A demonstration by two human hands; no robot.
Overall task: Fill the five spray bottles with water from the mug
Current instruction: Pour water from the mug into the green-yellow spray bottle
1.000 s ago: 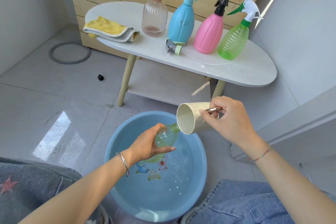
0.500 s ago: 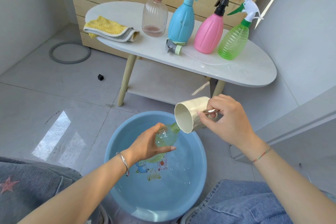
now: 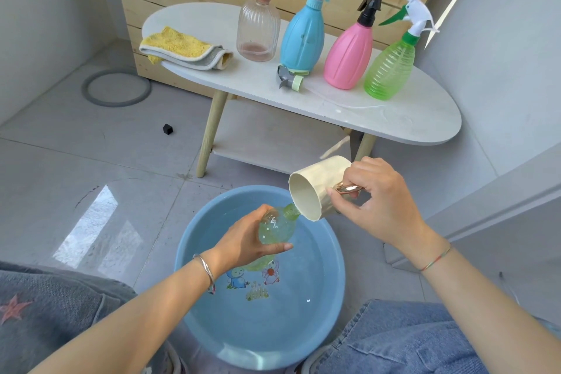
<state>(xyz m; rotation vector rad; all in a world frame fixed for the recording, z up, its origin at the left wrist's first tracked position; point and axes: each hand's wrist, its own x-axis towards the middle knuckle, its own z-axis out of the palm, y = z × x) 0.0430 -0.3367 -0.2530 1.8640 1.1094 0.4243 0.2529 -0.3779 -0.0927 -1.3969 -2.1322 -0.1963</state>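
Note:
My left hand (image 3: pixel 247 241) grips a pale green open bottle (image 3: pixel 277 229) over the blue basin (image 3: pixel 329 285), neck pointing up to the right. My right hand (image 3: pixel 379 202) holds a cream mug (image 3: pixel 312 191) by its shiny handle, tipped steeply so its rim touches the bottle's neck. On the white table (image 3: pixel 419 118) stand a clear bottle (image 3: pixel 258 30), a blue bottle (image 3: pixel 302 35), a pink bottle (image 3: pixel 349 56) and a green bottle (image 3: pixel 390 68), each with its spray head on. A loose grey-and-green spray head (image 3: pixel 290 79) lies in front of the blue bottle.
A folded yellow cloth (image 3: pixel 182 48) lies at the table's left end. The basin holds water and sits on the tiled floor between my knees. A grey ring (image 3: pixel 117 88) and a small black block (image 3: pixel 167 129) lie on the floor to the left.
My right hand has tipped the mug further, raising its base, while the rim stays at the bottle's neck. My left hand and the bottle have held still.

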